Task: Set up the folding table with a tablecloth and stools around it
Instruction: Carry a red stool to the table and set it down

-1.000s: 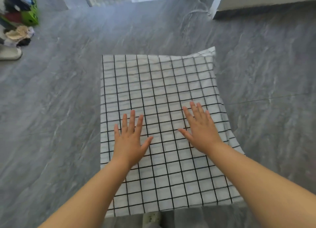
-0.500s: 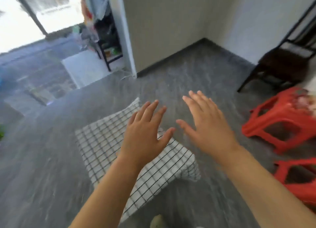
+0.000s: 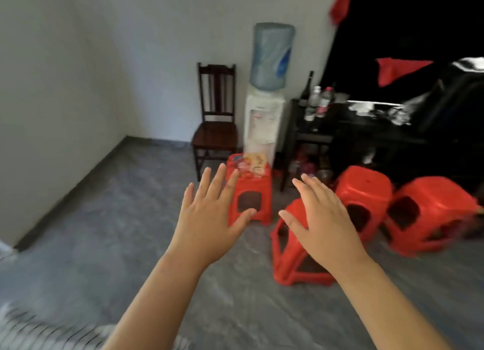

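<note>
Several red plastic stools stand on the grey floor ahead. The nearest stool [image 3: 288,260] is just under my right hand [image 3: 322,218], which hovers open above it without touching. A second stool [image 3: 251,192] carries snack packets on top and lies beyond my left hand [image 3: 209,218], also open with fingers spread. Two more stools, one [image 3: 366,192] and another [image 3: 429,216], stand to the right. A blurred corner of the black-and-white checked tablecloth [image 3: 23,331] shows at the bottom left.
A dark wooden chair [image 3: 216,129] and a water dispenser [image 3: 264,113] stand against the back wall. A black side table with bottles [image 3: 314,129] and dark furniture fill the right. Grey floor stretches open to the left, up to the wall.
My view has swung right, from the tablecloth on the table to the stools. Both hands have lifted off the cloth and now hang open in the air over the stools.
</note>
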